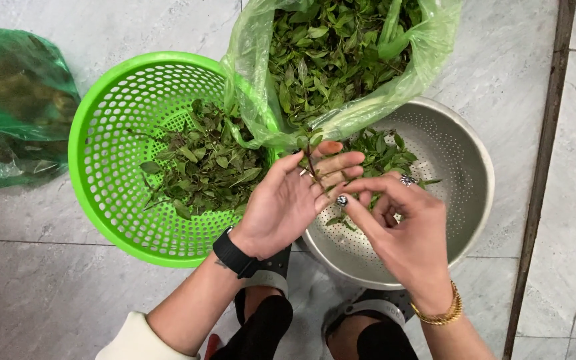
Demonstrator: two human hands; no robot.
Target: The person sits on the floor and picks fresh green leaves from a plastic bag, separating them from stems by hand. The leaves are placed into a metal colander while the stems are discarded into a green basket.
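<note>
- Grey marble floor (48,293) under everything.
- Green basket (101,160), left, holds picked leaves.
- Metal colander (461,173), right, few leaves inside.
- Bag (428,47) of herbs leans over both.
- Left hand (285,203) pinches a sprig (311,157) above the colander rim.
- Right hand (401,223), fingers curled together, touches the sprig's base.

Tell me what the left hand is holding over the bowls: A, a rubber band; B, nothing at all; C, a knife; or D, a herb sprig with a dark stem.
D: the left hand pinches a herb sprig with a dark stem and green leaves at its top, just below the green plastic bag of leaves, while the right hand reaches its fingers toward the stem.
</note>
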